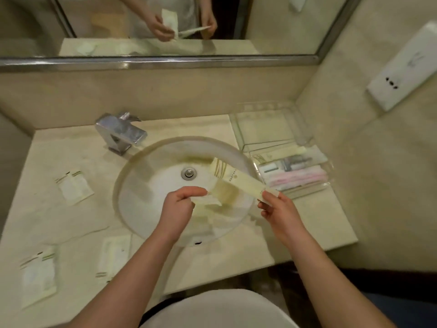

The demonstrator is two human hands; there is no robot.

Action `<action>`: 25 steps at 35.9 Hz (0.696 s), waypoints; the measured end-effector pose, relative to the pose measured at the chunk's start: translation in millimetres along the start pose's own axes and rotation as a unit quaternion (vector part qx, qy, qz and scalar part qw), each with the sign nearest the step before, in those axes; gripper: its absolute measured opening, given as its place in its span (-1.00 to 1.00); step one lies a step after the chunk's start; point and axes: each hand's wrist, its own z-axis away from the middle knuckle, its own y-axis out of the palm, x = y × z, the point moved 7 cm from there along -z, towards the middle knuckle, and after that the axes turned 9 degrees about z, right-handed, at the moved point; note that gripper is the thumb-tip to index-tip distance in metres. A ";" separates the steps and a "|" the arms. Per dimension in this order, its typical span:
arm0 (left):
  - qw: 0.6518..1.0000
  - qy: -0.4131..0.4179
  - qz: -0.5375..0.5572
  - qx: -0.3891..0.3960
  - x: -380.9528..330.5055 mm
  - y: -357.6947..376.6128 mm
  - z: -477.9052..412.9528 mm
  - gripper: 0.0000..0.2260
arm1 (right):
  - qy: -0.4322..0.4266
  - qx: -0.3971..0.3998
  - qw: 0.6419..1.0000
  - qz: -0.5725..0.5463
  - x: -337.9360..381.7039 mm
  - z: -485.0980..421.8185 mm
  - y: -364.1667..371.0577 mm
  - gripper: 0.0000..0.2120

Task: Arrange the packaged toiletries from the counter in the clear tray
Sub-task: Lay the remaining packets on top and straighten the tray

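Note:
Over the sink, my right hand [276, 207] pinches the near end of a long pale-yellow packet [238, 179] that points up and left. My left hand [182, 204] grips a squarer pale-yellow packet [223, 194] beside it; the two packets overlap. The clear tray [279, 129] stands on the counter at the right, its near compartment holding several packets, pink and white ones [298, 176] among them, and its far compartment bare. Three flat packets lie on the counter at the left: one at mid-left [74, 187], one at the front left [39, 275], one near the front [113, 259].
A round white sink [165, 209] fills the counter's middle, with a chrome tap [120, 132] behind it. A mirror [153, 24] runs along the back wall. A white wall socket plate [404, 67] sits on the right wall.

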 end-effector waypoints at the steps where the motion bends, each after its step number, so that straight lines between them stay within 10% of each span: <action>1: 1.000 -0.005 0.005 0.002 2.5 15.4 -0.7 -0.50 | 0.001 -0.009 1.000 -0.008 4.5 -5.2 -17.6 -0.92; 12: 0.934 -0.146 0.318 -0.072 31.2 155.3 -15.4 -0.71 | 0.010 -0.109 0.994 0.031 46.5 -86.3 -155.3 -0.94; 25: 0.998 -0.049 0.009 -0.049 7.4 171.4 -20.9 -0.86 | 0.032 -0.090 0.978 0.186 83.4 -188.4 -143.7 -0.82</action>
